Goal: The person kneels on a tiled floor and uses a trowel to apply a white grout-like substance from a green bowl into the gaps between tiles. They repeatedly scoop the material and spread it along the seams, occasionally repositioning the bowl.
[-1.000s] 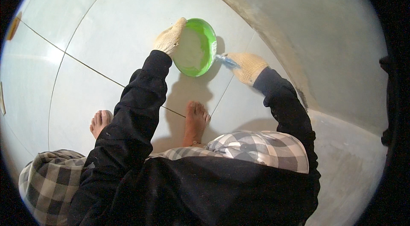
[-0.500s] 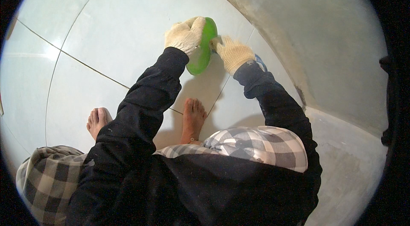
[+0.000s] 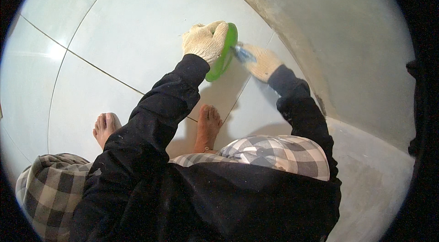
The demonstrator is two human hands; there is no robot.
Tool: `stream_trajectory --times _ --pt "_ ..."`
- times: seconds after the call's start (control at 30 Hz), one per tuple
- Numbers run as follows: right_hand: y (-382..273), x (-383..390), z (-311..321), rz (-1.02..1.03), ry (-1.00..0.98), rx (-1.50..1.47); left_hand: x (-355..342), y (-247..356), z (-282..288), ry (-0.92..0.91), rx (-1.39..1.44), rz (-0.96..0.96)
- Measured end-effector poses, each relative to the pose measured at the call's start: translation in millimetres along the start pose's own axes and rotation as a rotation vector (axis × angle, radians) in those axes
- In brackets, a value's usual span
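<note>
My left hand (image 3: 204, 40), in a cream knitted glove, is closed on a green plastic dish (image 3: 232, 36). The dish is tilted nearly on edge, its rim toward my right hand. In a matching glove, my right hand (image 3: 261, 62) is closed round a small tool with a blue handle (image 3: 245, 55). The tool's tip points at the dish's right side and appears to meet it. Motion blur hides the tip's shape, so its exact kind does not show. The inside of the dish is mostly out of sight.
Pale floor tiles (image 3: 119, 27) with dark joints lie beneath my hands. A grey plastered wall (image 3: 347, 36) curves along the right, with a rough, stained lower edge. My bare feet (image 3: 208, 125) stand on the tiles, close below the dish.
My left hand and the dish have shifted slightly right and down. My right hand has turned and moved a little right, bringing the blue handle into view on its dish side.
</note>
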State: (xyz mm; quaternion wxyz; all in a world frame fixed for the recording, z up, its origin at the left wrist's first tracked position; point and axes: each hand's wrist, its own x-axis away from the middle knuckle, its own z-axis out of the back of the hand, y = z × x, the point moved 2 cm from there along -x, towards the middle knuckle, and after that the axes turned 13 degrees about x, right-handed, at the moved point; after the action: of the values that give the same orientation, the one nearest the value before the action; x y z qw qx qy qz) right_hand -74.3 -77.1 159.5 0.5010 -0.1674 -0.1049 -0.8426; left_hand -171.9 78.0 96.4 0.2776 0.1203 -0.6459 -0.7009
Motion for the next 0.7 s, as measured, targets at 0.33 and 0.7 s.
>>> stream_trajectory --times 0.33,0.7 --pt "-4.1 -46.1 -57.6 0.057 -0.293 0.404 10.7 14.6 -18.1 0.005 -0.133 -0.105" --pt "54.1 68.3 -34.2 0.004 -0.130 -0.879 -19.9 -71.5 47.7 0.204 0.887 0.118"
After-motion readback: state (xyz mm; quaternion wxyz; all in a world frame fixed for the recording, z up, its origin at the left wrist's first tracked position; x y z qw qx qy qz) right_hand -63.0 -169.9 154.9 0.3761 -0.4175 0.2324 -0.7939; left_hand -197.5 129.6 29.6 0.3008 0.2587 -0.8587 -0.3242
